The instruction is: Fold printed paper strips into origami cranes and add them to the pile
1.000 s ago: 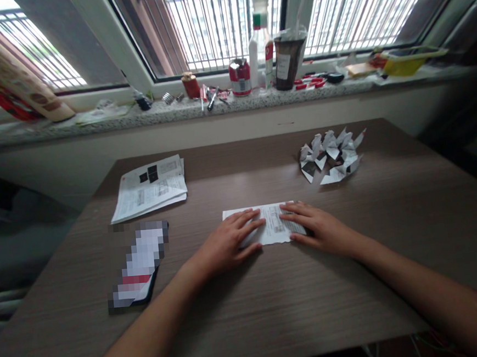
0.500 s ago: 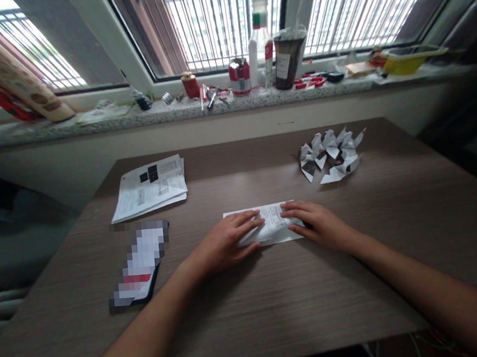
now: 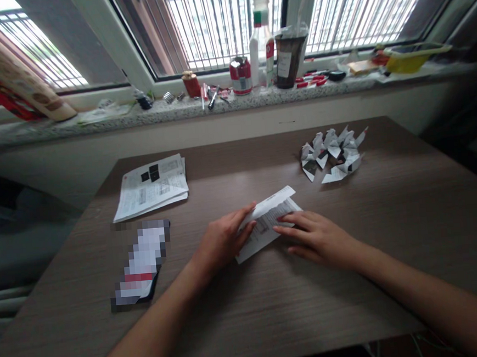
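A folded printed paper (image 3: 267, 223) lies tilted on the brown table, between my two hands, its far long edge turned up as a flap. My left hand (image 3: 226, 237) grips the left end of the paper, thumb and fingers on either side of it. On the right part of the paper rest the fingertips of my right hand (image 3: 317, 235), its fingers spread apart.
Printed sheets (image 3: 152, 188) are stacked at the table's back left, with a phone (image 3: 141, 263) nearer me. Folded paper pieces (image 3: 333, 154) stand at the back right. A windowsill (image 3: 167, 112) behind holds a can (image 3: 241, 76), a bottle and a cup.
The paper has turned, its right end now farther from me, and its far edge has lifted. My left hand has closed on its end, while my right hand has shifted slightly nearer me.
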### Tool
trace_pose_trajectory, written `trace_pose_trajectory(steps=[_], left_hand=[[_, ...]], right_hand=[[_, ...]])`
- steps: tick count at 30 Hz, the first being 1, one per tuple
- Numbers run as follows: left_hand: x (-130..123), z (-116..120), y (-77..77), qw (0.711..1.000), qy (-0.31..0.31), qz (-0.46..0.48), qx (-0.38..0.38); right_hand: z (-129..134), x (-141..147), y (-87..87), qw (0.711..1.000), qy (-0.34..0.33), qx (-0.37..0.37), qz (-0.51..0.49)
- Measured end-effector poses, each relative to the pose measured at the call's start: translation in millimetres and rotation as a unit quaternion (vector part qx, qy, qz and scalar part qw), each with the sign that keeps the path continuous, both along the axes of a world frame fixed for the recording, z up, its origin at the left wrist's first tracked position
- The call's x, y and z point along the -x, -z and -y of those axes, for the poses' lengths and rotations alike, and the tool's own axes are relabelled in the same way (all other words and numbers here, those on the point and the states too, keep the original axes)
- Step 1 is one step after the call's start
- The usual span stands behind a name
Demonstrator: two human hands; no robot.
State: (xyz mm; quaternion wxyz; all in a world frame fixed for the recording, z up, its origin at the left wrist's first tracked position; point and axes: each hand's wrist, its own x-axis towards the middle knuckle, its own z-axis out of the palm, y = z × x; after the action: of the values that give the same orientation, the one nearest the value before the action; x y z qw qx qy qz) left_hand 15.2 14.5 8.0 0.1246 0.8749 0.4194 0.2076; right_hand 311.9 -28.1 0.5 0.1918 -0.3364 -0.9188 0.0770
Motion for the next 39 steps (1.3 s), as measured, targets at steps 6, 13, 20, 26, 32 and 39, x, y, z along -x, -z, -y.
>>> trace_pose_trajectory(steps=[6, 13, 20, 26, 32, 39], left_hand=[[2.4, -1.8, 1.9, 0.998, -0.038, 0.048, -0.022], [5.2, -5.6, -6.0, 0.990, -0.122, 0.040, -0.051], [14.5, -15.5, 2.9, 0.988, -0.076, -0.049, -0.129], [22.1, -20.1, 6.9, 0.994, 0.018, -0.079, -0.067], [20.4, -19.4, 8.5, 0.994, 0.092, -0.066, -0.008], [8.9, -6.5, -1.6, 0.979, 0.185, -0.072, 0.040]], right_hand=[[-1.8, 3.7, 4.3, 0.997, -0.025, 0.033, 0.070], [-3.3, -3.9, 5.6, 0.995, -0.015, 0.040, 0.085], [-6.5, -11.5, 8.4, 0.997, -0.028, 0.041, 0.066], [-10.7, -18.3, 3.8, 0.997, -0.032, 0.040, 0.050], [-16.3, -25.6, 4.7, 0.999, -0.003, 0.043, 0.026], [-19.1, -30.4, 6.3, 0.998, 0.022, 0.039, 0.032]])
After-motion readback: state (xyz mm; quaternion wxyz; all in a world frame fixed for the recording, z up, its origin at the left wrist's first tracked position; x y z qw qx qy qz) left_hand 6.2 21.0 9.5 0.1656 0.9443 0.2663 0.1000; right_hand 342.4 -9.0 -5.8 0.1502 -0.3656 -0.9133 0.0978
